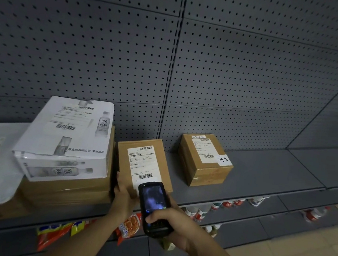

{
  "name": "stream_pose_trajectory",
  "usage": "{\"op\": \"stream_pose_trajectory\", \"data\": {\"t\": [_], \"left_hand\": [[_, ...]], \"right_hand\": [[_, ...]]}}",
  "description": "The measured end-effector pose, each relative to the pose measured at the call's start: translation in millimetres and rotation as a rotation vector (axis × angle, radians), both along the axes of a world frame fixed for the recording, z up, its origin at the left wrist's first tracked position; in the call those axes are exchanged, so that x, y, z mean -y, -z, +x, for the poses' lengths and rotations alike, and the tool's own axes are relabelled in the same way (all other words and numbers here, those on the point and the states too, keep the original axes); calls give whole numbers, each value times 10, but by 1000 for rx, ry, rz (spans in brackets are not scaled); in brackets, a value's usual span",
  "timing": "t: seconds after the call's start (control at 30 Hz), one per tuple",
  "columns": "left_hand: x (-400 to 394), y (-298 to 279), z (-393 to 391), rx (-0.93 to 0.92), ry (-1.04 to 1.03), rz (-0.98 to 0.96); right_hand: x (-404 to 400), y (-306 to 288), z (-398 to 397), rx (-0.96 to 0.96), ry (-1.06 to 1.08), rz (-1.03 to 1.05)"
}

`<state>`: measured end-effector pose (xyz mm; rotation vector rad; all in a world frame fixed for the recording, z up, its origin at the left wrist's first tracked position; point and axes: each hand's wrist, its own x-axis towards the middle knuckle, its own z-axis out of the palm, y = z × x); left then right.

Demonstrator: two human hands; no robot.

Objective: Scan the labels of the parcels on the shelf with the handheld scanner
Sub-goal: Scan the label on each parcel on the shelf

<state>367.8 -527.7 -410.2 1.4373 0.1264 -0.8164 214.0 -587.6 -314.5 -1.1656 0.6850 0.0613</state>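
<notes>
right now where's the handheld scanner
Low centre of the head view, the handheld scanner is in the right hand, its top over the near edge of the middle cardboard parcel.

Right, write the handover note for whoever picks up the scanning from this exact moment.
Left hand: steadying the middle brown parcel at its near left corner.
Right hand: holding the scanner, aimed at that parcel's label.
On the shelf: white printed carton stacked on a brown box at left, small brown parcel at right.
Done: cannot tell which labels are already scanned.
Left: finish this label, then check the others.
</notes>
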Motion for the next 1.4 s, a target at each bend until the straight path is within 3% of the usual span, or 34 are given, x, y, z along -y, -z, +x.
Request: {"op": "stream_pose_trajectory", "data": {"t": [0.13,0.53,0.8,1.07,1.27,1.4], "left_hand": [[-60,-68,-41,177,100,121],[-94,-164,-114,157,118,186],[-173,-134,-90,526,423,450],[-174,-119,-88,570,446,463],[-152,-132,-127,471,372,444],[-181,-13,-51,582,460,602]], "right_hand": [[-10,-6,-23,-3,-2,4],[-7,-60,-96,3,3,19],[-22,-46,-84,22,2,4],[0,-37,-113,28,16,33],[-7,-20,-136,5,10,37],[-23,6,-150,-9,-14,23]]}}
